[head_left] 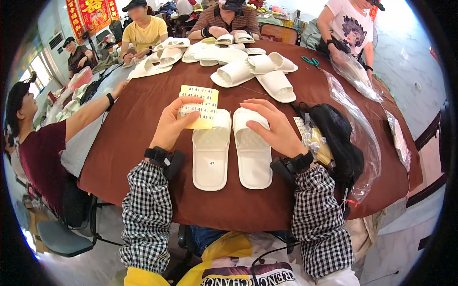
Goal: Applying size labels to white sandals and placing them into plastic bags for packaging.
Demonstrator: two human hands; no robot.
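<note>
My left hand (170,125) is closed on a yellow sheet of small white stickers (206,97), pinched between thumb and fingers. The sheet overlaps the strap of a white left-side slipper (210,171), which lies toe away from me and bears a small printed sticker on its insole. Beside it lies a matching right-side slipper (254,170) with no sticker visible on its insole. Over that slipper's strap hovers or rests my right hand (277,126), thumb and fingers apart; whether its fingertips touch the strap, I cannot tell.
More white slippers (231,72) are piled toward the far side of the brown-covered table (129,157). A black bag (336,138), clear plastic wrap (365,148) and green-handled scissors (310,61) lie to the right. Several people sit or stand around the table.
</note>
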